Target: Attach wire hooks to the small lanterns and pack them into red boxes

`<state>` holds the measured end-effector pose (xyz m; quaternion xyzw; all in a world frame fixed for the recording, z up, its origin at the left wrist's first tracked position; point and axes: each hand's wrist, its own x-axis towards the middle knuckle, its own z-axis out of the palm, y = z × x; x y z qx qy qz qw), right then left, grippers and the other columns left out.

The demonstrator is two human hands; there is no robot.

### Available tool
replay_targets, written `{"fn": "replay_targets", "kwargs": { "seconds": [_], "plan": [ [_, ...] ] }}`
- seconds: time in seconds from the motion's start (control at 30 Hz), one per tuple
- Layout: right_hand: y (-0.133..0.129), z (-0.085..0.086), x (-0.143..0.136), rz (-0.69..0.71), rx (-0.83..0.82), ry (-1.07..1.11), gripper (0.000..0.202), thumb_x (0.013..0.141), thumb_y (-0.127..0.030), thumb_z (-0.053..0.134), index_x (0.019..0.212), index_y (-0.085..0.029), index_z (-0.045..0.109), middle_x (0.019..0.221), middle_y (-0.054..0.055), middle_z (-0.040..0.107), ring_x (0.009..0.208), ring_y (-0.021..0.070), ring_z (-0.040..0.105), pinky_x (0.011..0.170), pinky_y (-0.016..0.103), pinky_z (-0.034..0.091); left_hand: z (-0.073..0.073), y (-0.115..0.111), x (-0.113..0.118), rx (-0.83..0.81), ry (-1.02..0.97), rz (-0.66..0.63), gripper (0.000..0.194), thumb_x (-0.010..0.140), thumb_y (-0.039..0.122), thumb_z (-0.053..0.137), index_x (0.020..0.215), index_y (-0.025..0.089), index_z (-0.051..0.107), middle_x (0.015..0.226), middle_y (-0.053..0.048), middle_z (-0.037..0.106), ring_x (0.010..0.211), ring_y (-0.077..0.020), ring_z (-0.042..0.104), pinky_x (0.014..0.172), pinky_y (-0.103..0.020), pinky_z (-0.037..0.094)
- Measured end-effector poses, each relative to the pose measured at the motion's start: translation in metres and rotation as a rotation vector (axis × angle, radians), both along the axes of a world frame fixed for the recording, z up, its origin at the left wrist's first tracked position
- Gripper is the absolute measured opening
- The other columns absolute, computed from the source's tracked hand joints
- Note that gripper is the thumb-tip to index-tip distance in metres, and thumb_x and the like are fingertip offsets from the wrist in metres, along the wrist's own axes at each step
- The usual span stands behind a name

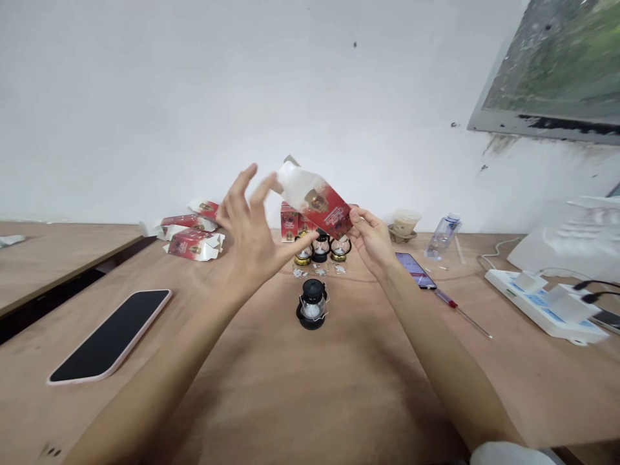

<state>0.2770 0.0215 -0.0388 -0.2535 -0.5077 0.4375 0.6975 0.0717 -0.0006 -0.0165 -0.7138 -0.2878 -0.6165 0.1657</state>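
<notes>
Fingers of my right hand (372, 240) pinch the open-ended box (320, 199) aloft; left hand (252, 242) spread open, contact unclear.

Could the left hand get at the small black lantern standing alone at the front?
Probably yes: the left hand is spread open above and behind the black lantern, and only bare tabletop shows around its base.

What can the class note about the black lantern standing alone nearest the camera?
The lantern has a dark cap and rounded black base, perhaps plastic or painted metal, and a clear middle with something whitish inside. Thin, pale wire angles around it. It stands upright on the wooden table; nothing else visibly touches it.
</notes>
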Motion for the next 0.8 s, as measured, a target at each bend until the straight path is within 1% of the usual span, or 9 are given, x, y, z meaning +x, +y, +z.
{"fn": "replay_targets", "kwargs": {
  "seconds": [0.07,0.17,0.23,0.3,0.4,0.47,0.53,0.67,0.8],
  "plan": [
    [0.003,-0.002,0.001,0.089,-0.041,0.008,0.033,0.062,-0.043,0.078,0.085,-0.023,0.065,0.096,0.001,0.070,0.084,0.0142,0.065,0.083,0.031,0.052,0.003,0.003,-0.002,-0.165,-0.088,-0.170,0.080,0.063,0.045,0.077,0.129,0.028,0.037,0.132,-0.012,0.047,0.122,-0.0336,0.046,0.092,-0.053,0.043],
    [0.005,-0.007,-0.003,0.159,-0.115,-0.021,0.038,0.062,-0.042,0.078,0.094,-0.024,0.066,0.096,0.000,0.070,0.081,0.0139,0.066,0.080,0.031,0.053,0.004,0.007,-0.002,-0.441,-0.133,-0.411,0.064,0.067,0.038,0.074,0.121,0.027,0.041,0.110,-0.008,0.060,0.096,-0.0235,0.061,0.078,-0.040,0.053],
    [0.004,-0.008,-0.005,0.143,-0.109,-0.054,0.038,0.065,-0.041,0.075,0.099,-0.025,0.065,0.101,0.000,0.069,0.085,0.0143,0.065,0.083,0.033,0.052,0.004,0.011,-0.003,-0.534,-0.205,-0.494,0.058,0.066,0.035,0.075,0.114,0.026,0.044,0.103,-0.006,0.062,0.088,-0.0201,0.063,0.072,-0.035,0.055],
    [0.002,-0.007,-0.005,0.062,-0.048,-0.119,0.039,0.069,-0.040,0.072,0.104,-0.027,0.063,0.108,0.001,0.067,0.094,0.0159,0.063,0.087,0.035,0.050,0.004,0.016,-0.006,-0.549,-0.318,-0.521,0.053,0.066,0.034,0.075,0.109,0.025,0.045,0.101,-0.006,0.062,0.085,-0.0188,0.063,0.071,-0.033,0.055],
    [-0.001,-0.001,-0.003,-0.208,0.096,-0.271,0.038,0.073,-0.037,0.068,0.109,-0.026,0.061,0.113,0.004,0.064,0.107,0.0190,0.057,0.094,0.040,0.046,0.003,0.026,-0.014,-0.496,-0.414,-0.481,0.051,0.070,0.034,0.071,0.110,0.026,0.040,0.099,-0.005,0.063,0.085,-0.0182,0.064,0.073,-0.035,0.056],
    [-0.005,0.003,-0.001,-0.397,0.161,-0.356,0.035,0.076,-0.036,0.064,0.109,-0.025,0.060,0.115,0.006,0.062,0.109,0.0200,0.055,0.096,0.042,0.044,0.001,0.031,-0.019,-0.397,-0.361,-0.388,0.060,0.069,0.031,0.072,0.116,0.027,0.034,0.101,-0.005,0.062,0.087,-0.0185,0.064,0.077,-0.037,0.055],
    [-0.010,0.007,-0.002,-0.484,0.195,-0.401,0.032,0.079,-0.035,0.060,0.110,-0.026,0.059,0.119,0.006,0.060,0.109,0.0204,0.054,0.096,0.043,0.045,-0.002,0.033,-0.021,-0.234,-0.235,-0.266,0.068,0.065,0.028,0.075,0.117,0.028,0.030,0.109,-0.006,0.059,0.094,-0.0200,0.063,0.082,-0.040,0.054],
    [-0.024,0.015,-0.008,-0.354,0.235,-0.445,0.034,0.081,-0.033,0.058,0.114,-0.028,0.056,0.118,0.005,0.060,0.103,0.0202,0.058,0.090,0.043,0.049,-0.009,0.033,-0.018,0.059,0.131,-0.090,0.057,0.067,0.024,0.074,0.109,0.025,0.035,0.122,-0.009,0.054,0.106,-0.0225,0.060,0.081,-0.038,0.054],
    [-0.035,0.021,-0.014,-0.186,0.188,-0.461,0.033,0.079,-0.028,0.059,0.113,-0.028,0.058,0.117,0.004,0.061,0.101,0.0198,0.060,0.088,0.042,0.051,-0.009,0.029,-0.013,0.172,0.343,0.017,0.044,0.072,0.021,0.069,0.109,0.025,0.044,0.120,-0.008,0.055,0.104,-0.0216,0.060,0.075,-0.034,0.057]
  ]
}}
